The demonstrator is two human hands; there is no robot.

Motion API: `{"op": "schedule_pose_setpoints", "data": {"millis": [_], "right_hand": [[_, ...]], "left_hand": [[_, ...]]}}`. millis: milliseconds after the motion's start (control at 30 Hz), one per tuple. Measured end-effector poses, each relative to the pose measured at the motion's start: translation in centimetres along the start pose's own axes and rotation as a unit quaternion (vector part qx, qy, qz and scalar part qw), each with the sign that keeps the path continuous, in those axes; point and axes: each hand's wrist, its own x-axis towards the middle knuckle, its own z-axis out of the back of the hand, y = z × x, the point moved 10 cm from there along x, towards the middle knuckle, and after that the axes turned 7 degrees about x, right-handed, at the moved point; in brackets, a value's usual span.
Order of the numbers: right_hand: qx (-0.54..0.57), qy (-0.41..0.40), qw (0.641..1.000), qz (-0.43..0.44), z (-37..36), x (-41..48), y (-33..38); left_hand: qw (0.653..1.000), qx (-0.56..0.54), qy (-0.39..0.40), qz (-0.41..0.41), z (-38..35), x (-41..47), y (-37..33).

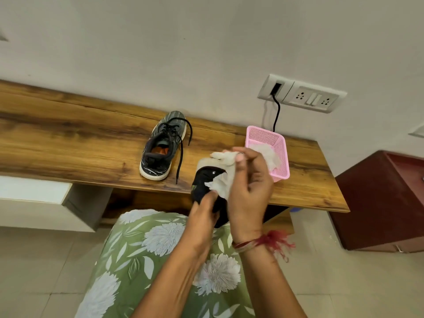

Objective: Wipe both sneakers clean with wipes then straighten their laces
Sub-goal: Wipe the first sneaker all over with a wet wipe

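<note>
Behind right hand pinching a wipe, left hand grips a half-hidden sneaker

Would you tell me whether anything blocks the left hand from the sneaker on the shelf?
Nothing visible does. Only bare wood and its own loose lace lie between the sneaker on the shelf and the left hand, which holds the other sneaker.

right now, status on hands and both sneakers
Left hand grips held sneaker. Right hand holds wipe against it. Other sneaker on table, laces loose. Pink basket close by, nothing blocking.
</note>
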Motion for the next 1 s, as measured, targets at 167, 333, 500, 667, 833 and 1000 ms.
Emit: {"op": "schedule_pose_setpoints", "data": {"millis": [167, 333, 500, 667, 833, 1000], "right_hand": [[0.091, -0.071, 0.988, -0.100, 3.1, 1.7, -2.5], [0.114, -0.082, 0.980, -0.138, 4.0, 1.7, -3.4], [0.138, -0.102, 0.970, -0.173, 4.7, 1.2, -4.4], [0.142, -0.100, 0.968, -0.184, 4.9, 1.5, -4.4], [0.174, -0.135, 0.956, -0.192, 7.1, 2.3, -4.0], [0.203, -0.162, 0.946, -0.196, 9.4, 3.0, -3.5]], "left_hand": [[0.980, -0.175, 0.026, 0.089, 0.4, 0.1, 0.6], [0.957, -0.261, 0.082, 0.097, -1.4, -1.0, 0.8], [0.918, -0.353, 0.025, 0.181, -1.2, -1.5, 2.2], [0.921, -0.300, 0.048, 0.244, -2.5, -2.3, 3.2], [0.915, -0.321, 0.118, 0.215, -4.8, -3.0, 1.8], [0.926, -0.286, 0.154, 0.192, -6.6, -3.7, 1.0]]}}
